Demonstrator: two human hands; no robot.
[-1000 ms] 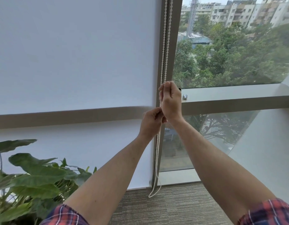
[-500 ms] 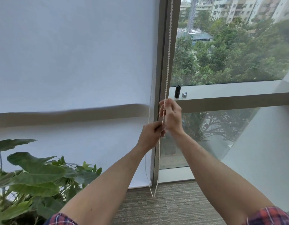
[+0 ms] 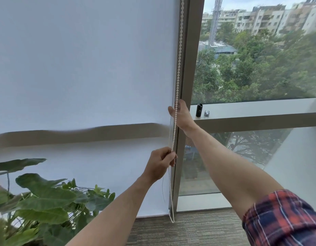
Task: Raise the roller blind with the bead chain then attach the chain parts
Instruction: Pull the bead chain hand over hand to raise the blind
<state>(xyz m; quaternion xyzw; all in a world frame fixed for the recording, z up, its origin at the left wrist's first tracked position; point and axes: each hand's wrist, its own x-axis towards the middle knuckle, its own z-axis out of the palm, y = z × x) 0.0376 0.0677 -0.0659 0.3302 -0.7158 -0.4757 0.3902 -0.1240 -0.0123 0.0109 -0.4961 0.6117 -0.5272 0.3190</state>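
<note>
The left hand [image 3: 160, 163] is closed around the white bead chain [image 3: 177, 77], its fingers [image 3: 172, 159] pinching the strand just beside the window frame [image 3: 188, 68]. Above those fingers the chain runs taut up the frame's edge; below them it hangs in a loop whose bottom reaches the carpet [image 3: 189, 229]. The right hand [image 3: 183, 115] sits higher, fingers spread loose, the chain passing across its palm side between thumb and fingers. Left of both hands the white roller blind [image 3: 82, 59] hangs, its blurred bottom edge level with the right wrist. Right of the right fingers, a small black cylinder [image 3: 199, 110] and a metal clip [image 3: 206, 113] stand on the ledge [image 3: 251, 108].
</note>
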